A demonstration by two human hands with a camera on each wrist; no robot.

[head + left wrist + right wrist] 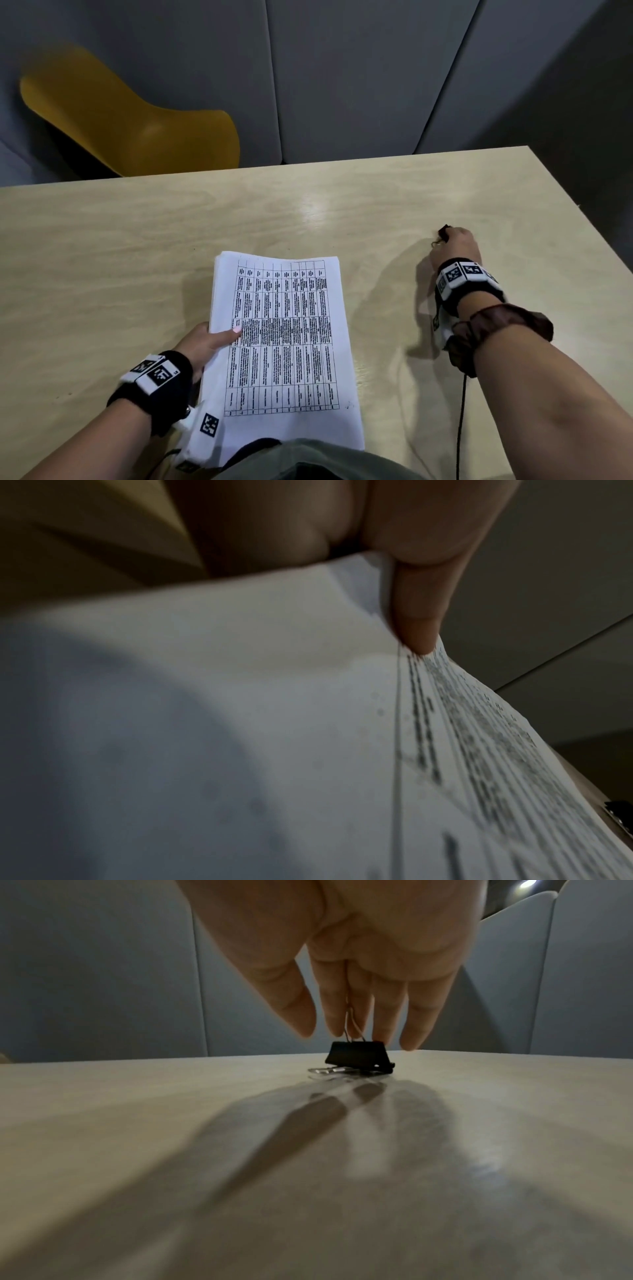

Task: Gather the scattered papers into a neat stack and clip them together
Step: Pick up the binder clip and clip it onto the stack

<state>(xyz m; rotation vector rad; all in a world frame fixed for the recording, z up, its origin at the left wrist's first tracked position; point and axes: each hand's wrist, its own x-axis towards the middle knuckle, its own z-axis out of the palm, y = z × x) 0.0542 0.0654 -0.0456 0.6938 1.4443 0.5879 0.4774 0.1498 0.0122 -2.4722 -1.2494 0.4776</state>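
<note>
Wooden table [137,240]; yellow chair [130,120] behind.

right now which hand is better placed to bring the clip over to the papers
The right hand. Its fingers already pinch one wire handle of the black binder clip on the table. The left hand is busy gripping the left edge of the paper stack.

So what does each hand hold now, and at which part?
The left hand grips the stack of white printed papers at its left edge. The right hand pinches the small black metal binder clip by its upright wire handle.
</note>
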